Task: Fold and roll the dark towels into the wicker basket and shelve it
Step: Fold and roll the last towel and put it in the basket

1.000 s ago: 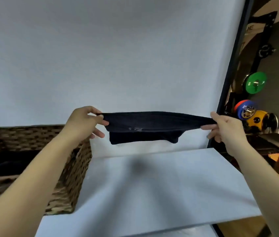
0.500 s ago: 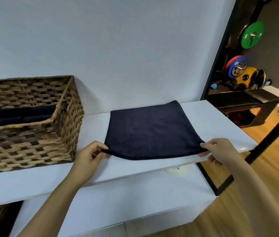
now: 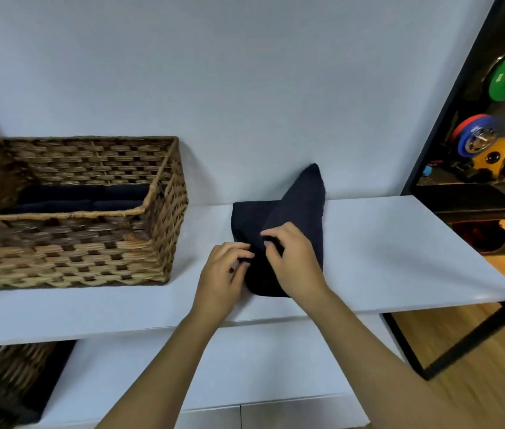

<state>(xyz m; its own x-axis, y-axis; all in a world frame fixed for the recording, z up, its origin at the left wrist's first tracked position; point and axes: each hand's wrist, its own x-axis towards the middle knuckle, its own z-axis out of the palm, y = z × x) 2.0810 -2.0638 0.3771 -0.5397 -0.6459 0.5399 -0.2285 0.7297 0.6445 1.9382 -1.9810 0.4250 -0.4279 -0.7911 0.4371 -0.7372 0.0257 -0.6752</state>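
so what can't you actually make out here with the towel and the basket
- Head view: how many rolled towels sit in the wicker basket; its front wall hides most of them.
- Head view: the near end of the dark towel under the right hand and left hand.
- Head view: the lower basket, cut off by the left edge and the white shelf.

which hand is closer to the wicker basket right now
Left. The left hand pinches the dark towel's near-left edge, on the side facing the wicker basket. The right hand grips the towel farther right.
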